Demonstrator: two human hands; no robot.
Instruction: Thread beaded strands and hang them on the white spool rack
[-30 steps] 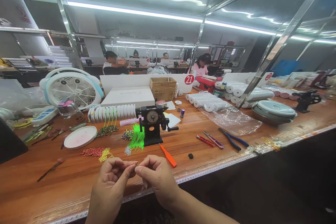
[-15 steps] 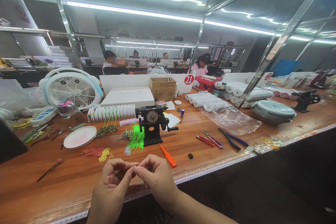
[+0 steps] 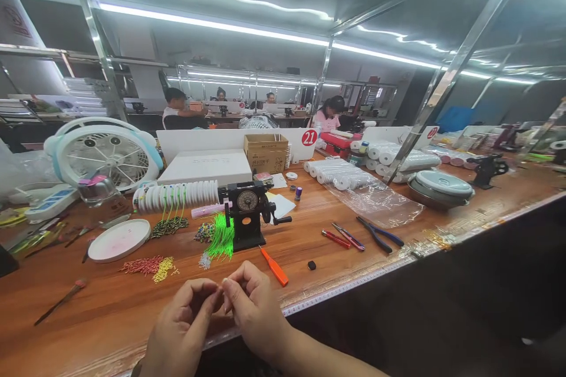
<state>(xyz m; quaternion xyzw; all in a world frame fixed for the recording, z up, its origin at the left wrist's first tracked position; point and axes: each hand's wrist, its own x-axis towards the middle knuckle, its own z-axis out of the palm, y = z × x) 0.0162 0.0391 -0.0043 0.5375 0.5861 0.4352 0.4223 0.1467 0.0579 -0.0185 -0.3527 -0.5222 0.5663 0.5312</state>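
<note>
At the table's front edge my left hand point(image 3: 183, 321) and my right hand point(image 3: 256, 312) meet, thumbs and forefingers pinched together. Whatever sits between the fingertips is too small to make out. Just beyond them lies an orange-handled screwdriver-like tool point(image 3: 275, 267). Behind it stands a black hand-cranked winder point(image 3: 246, 215) with white spools point(image 3: 177, 195) lined up on its shaft. Bright green strands point(image 3: 222, 237) lie at its base. Left of my hands are small red pieces point(image 3: 142, 265) and yellow pieces point(image 3: 164, 270) in loose heaps.
A white dish point(image 3: 119, 241) and a brush point(image 3: 59, 303) lie left. To the right are red-handled cutters point(image 3: 348, 237), blue-handled pliers point(image 3: 380, 234) and a small black piece point(image 3: 312, 265). A fan point(image 3: 104, 153) and a cardboard box point(image 3: 265, 153) stand behind. A measuring tape runs along the front edge.
The view has turned slightly to the right, so the bench appears shifted left. My hands stay pinched close together, with the fingers slightly rearranged.
</note>
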